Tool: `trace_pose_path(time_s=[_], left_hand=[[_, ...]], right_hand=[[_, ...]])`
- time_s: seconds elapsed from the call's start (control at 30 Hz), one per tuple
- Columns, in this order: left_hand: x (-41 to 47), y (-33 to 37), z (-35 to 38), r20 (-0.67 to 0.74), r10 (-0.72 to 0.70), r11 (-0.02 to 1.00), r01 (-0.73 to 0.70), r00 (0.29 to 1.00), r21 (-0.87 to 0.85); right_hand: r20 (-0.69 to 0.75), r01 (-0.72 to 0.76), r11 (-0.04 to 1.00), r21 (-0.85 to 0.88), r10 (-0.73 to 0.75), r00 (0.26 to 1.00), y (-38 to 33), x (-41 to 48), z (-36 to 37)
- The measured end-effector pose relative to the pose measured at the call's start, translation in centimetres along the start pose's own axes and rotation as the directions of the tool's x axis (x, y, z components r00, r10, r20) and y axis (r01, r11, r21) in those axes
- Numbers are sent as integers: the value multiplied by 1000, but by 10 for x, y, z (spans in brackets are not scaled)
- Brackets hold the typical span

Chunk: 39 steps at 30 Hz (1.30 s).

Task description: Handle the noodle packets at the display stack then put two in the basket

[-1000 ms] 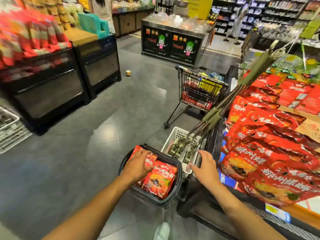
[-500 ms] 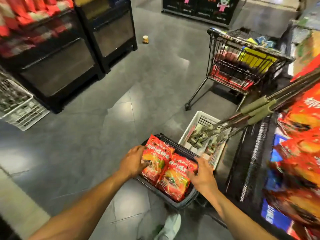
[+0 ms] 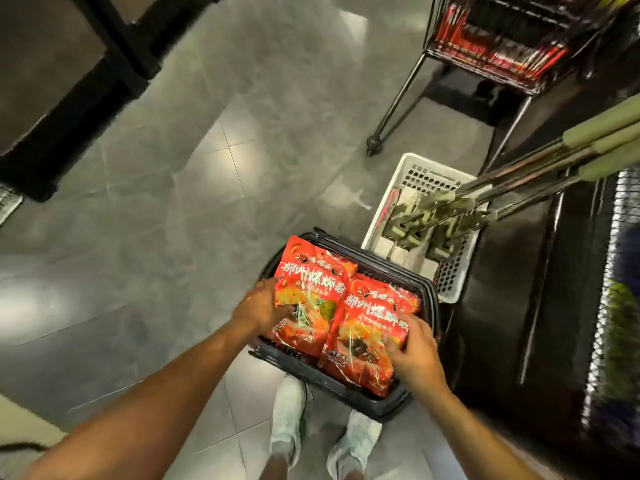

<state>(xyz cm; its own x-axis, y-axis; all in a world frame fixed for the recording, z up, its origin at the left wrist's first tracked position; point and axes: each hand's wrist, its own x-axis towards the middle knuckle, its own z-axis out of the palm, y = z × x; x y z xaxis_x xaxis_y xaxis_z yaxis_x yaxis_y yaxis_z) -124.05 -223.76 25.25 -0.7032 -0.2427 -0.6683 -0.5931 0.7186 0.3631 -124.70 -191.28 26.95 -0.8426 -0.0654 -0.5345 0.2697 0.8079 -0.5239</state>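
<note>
A black shopping basket [image 3: 367, 403] stands on the floor in front of my feet. Two red printed food packets lie side by side in it. My left hand [image 3: 259, 306] grips the left packet [image 3: 311, 289] at its left edge, fingers curled onto its face. My right hand [image 3: 412, 348] grips the right packet [image 3: 363, 334] at its right edge, with the fingers over the front.
A white perforated crate [image 3: 426, 174] holding several long-handled tongs [image 3: 519, 178] stands just beyond the basket. A wire shopping cart [image 3: 491, 46] with goods is further back. A black display stand [image 3: 540, 289] rises on the right, black cabinets [image 3: 69, 98] on the left. Grey floor tiles [image 3: 173, 220] between.
The view has tilted down toward the basket. My right hand came from the stand's edge onto the right packet; my left hand stayed on the left packet.
</note>
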Motion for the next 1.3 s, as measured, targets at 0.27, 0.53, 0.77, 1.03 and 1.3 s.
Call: trace_pose_path(time_s=[0.27,0.53,0.77,1.03,1.3], left_hand=[[92,-23,48,82,-166,979,174,983,-109],[105,-39,48,222,-184,896,256,957,-363],[68,0,54,453,-18,799,285,891,-529],[69,4,60,481,-25,800,306,877,-516],[74,-16,33,480,-26,793,311,877,-524]], right_hand=[[-91,-131,975,179,149,985,57,32,65],[-121,-247,909,336,302,946,74,41,88],[-98,-347,813,468,438,893,82,39,77],[71,-468,744,478,498,864,89,65,85],[192,-620,631,467,612,767,97,100,104]])
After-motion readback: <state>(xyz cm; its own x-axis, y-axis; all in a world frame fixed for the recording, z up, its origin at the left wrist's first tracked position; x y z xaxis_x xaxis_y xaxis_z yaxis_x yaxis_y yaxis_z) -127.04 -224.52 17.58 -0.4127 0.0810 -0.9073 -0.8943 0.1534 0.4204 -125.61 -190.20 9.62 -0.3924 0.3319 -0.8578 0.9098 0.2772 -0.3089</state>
